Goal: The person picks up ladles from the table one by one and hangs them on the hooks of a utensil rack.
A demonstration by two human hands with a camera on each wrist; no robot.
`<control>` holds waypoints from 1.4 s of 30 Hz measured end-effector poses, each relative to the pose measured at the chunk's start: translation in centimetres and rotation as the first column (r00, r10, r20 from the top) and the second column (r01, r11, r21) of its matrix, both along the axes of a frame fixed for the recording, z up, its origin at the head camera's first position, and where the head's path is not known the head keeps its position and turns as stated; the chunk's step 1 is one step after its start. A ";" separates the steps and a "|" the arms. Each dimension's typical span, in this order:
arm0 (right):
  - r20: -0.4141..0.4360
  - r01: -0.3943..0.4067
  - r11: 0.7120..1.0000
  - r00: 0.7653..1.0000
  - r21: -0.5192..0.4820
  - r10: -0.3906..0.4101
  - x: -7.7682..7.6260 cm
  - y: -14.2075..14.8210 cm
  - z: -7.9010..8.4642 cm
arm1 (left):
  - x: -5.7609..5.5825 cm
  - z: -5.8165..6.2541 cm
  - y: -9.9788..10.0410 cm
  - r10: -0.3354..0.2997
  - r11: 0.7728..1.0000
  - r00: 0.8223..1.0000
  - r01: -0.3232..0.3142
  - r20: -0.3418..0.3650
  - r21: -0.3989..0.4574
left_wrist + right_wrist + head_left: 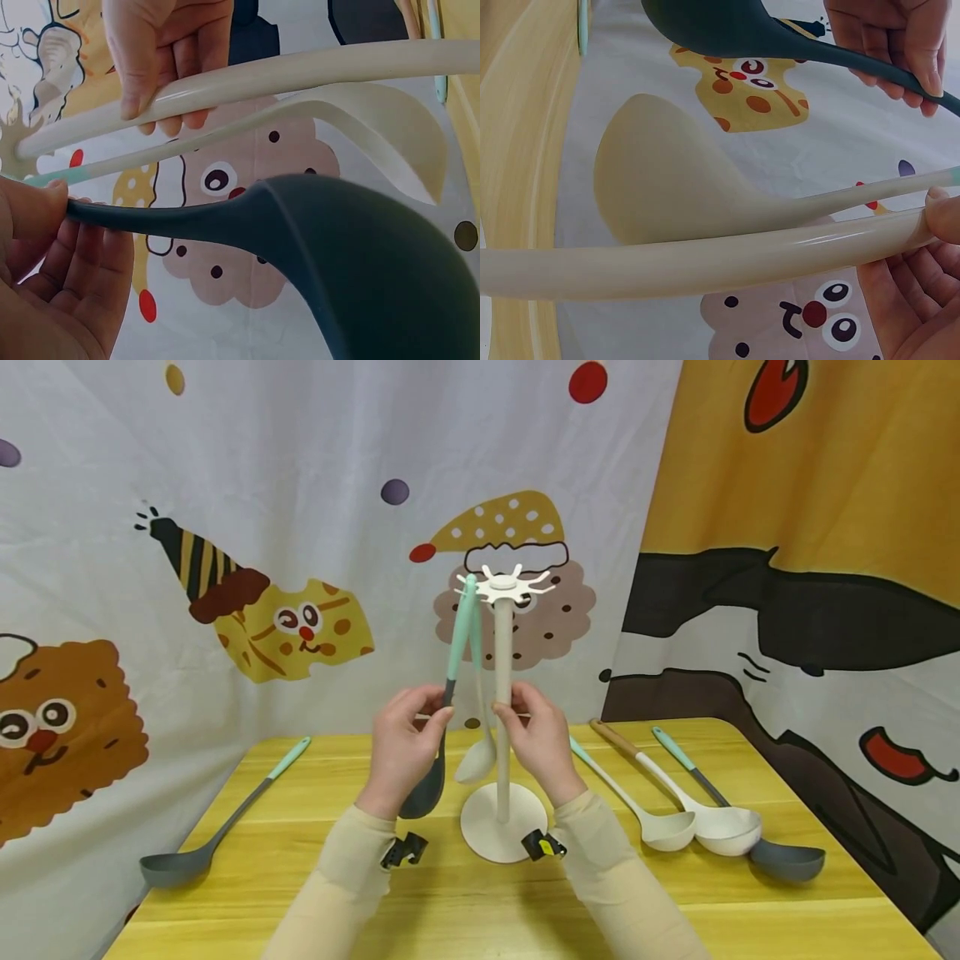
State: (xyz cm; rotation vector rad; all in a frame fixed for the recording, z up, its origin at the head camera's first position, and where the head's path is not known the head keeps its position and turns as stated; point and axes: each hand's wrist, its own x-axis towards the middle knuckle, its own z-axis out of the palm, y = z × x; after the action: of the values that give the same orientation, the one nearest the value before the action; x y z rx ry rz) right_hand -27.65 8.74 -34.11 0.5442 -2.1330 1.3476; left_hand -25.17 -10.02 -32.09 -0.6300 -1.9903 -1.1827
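My left hand [405, 743] pinches a dark grey ladle [461, 635] with a mint handle, just below where the mint ends. It is nearly upright, bowl down, its handle tip overlapping the left side of the white hook ring [504, 583] in the head view. The cream stand [503, 760] rises from a round base, and my right hand [542, 743] grips its pole midway. Between pole and grey ladle, a cream ladle [477, 763] with a mint handle hangs from the ring. In the left wrist view the grey bowl [367, 255] is closest to the camera.
On the left of the wooden table [465, 910] lies another grey ladle [180, 867]. At the right lie a cream ladle [666, 832], a white ladle [723, 832] with a brown handle and a grey ladle [787, 862]. A printed curtain [315, 460] hangs behind.
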 end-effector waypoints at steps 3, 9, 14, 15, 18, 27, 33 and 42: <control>-0.004 0.001 1.000 1.000 0.000 -0.001 0.0 0.0 0.0 | 0.0 -0.2 0.2 -0.008 1.000 1.000 0.008 0.009 -0.003; -0.016 -0.002 1.000 1.000 0.000 0.002 0.0 -0.1 0.0 | 0.0 -0.4 0.5 -0.015 1.000 1.000 0.015 0.024 -0.001; -0.018 -0.001 1.000 1.000 0.000 0.001 0.1 -0.1 0.0 | 0.0 -0.6 0.7 -0.019 1.000 0.999 0.019 0.039 -0.004; -0.018 0.000 1.000 1.000 0.001 0.000 0.1 -0.1 0.0 | 0.0 -0.6 0.7 -0.020 1.000 0.999 0.021 0.041 -0.004; -0.020 0.004 1.000 1.000 0.001 -0.004 0.1 -0.1 -0.1 | 0.0 -0.7 0.8 -0.023 1.000 0.999 0.023 0.044 -0.004; -0.009 0.011 1.000 1.000 0.001 -0.011 0.2 0.0 0.0 | 0.1 -0.8 1.2 -0.030 0.999 0.998 0.031 0.063 -0.017; -0.004 0.011 1.000 1.000 0.001 -0.011 0.2 -0.1 0.1 | 0.2 -0.8 1.4 -0.036 0.999 0.996 0.038 0.077 -0.027; -0.006 0.014 1.000 1.000 0.002 -0.014 0.2 -0.1 0.0 | 0.1 -1.1 1.2 -0.043 0.998 0.993 0.048 0.106 -0.049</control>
State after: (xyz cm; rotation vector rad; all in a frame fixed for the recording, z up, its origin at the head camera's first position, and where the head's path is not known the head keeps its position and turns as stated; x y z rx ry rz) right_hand -27.47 8.68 -34.09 0.5323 -2.1298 1.3355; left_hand -25.03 -8.83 -33.21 -0.6544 -2.1106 -1.2169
